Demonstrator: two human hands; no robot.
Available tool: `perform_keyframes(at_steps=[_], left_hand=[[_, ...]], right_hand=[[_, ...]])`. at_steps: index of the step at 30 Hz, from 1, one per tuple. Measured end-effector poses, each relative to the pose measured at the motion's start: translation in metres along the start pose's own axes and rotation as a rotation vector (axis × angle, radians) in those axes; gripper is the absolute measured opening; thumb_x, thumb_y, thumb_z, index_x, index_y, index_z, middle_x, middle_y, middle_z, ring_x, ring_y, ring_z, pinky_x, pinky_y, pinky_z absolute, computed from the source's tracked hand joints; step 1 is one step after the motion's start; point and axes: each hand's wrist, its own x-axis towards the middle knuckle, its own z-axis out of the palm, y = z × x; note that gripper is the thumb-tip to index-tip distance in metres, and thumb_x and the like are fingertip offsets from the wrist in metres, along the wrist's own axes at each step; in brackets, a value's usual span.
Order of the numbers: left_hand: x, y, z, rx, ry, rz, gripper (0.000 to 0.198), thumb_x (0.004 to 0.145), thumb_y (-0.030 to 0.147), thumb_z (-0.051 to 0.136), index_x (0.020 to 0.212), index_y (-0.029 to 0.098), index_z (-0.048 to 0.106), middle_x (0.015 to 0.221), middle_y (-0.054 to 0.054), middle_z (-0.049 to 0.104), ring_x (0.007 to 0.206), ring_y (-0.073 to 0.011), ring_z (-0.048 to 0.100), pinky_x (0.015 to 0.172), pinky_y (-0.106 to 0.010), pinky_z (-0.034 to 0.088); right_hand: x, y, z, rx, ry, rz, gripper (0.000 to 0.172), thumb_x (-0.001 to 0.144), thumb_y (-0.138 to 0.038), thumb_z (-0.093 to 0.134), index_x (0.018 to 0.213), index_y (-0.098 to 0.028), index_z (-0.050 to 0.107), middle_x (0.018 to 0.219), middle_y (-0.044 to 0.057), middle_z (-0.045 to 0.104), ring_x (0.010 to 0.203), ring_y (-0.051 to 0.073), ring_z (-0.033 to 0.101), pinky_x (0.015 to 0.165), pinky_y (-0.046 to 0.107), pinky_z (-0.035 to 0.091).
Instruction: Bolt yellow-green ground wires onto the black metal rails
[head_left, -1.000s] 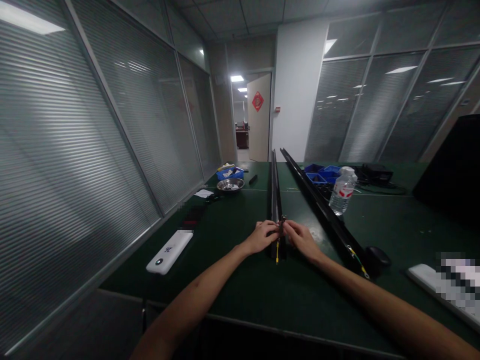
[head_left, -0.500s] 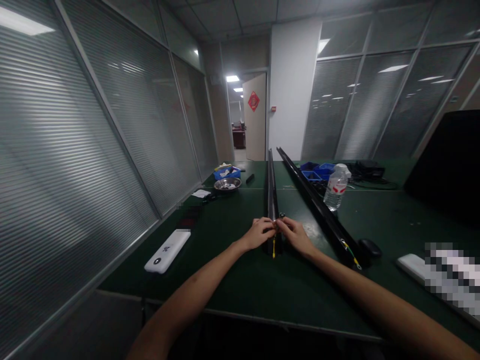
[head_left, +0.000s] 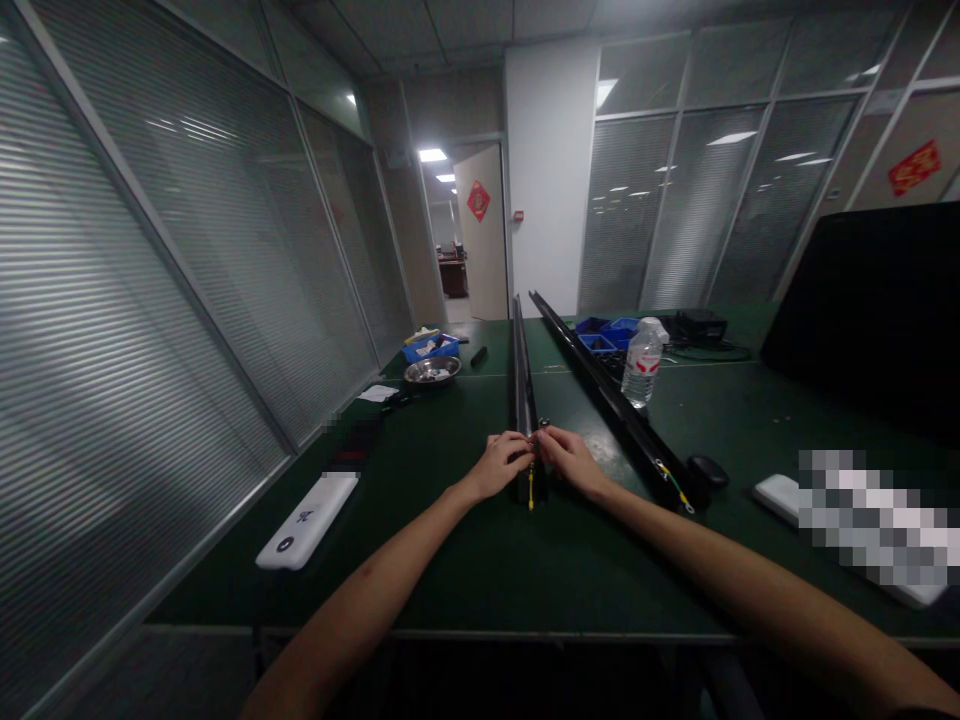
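A long black metal channel (head_left: 523,370) runs away from me across the green table. My left hand (head_left: 502,464) rests over its near part, fingers closed around a spot they hide. From that spot a short yellow-green wire (head_left: 531,488) with a terminal at its end hangs toward me. My right hand (head_left: 574,462) is pinched at the channel's right side, fingertips almost touching the left ones. A small metal tool with a rounded end (head_left: 544,423) sticks out beyond the right fingers. To the right lies a second black channel (head_left: 600,382) with a similar wire (head_left: 679,489).
A water bottle (head_left: 642,365) stands right of the second channel, near blue bins (head_left: 598,344) and a black mouse (head_left: 708,470). Left are a metal bowl (head_left: 433,371), a blue box (head_left: 430,348) and a white device (head_left: 309,520). A dark monitor (head_left: 862,310) stands far right.
The view has swung to the right, so everything sits farther left in the picture. Both hands stay at the same place on the channel, with little visible finger movement.
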Motion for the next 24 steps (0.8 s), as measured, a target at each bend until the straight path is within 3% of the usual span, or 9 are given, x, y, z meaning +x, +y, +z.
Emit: perform_keyframes(at_steps=[14,24], left_hand=[[0.0008,0.0026,-0.0007,0.017,0.013,0.011,0.018,0.101,0.027,0.058,0.105,0.021,0.074,0.125,-0.006,0.068,0.127,-0.0256,0.057,0.114,-0.044,0.033],[0.0015,-0.0001,0.0017,0.011,0.017,0.008,0.020,0.101,0.028,0.057,0.111,0.022,0.074,0.129,-0.007,0.066,0.128,-0.0266,0.056,0.116,-0.046,0.033]], right_hand=[[0.0003,0.0021,0.0013,0.043,0.001,0.007,0.049,0.095,-0.066,0.052,0.080,-0.020,0.057,0.062,-0.006,0.049,0.048,0.009,0.043,0.042,0.021,0.036],[-0.0007,0.0011,0.0032,0.008,0.039,0.013,0.048,0.095,-0.066,0.051,0.080,-0.021,0.054,0.062,-0.005,0.055,0.044,0.010,0.048,0.039,0.022,0.039]])
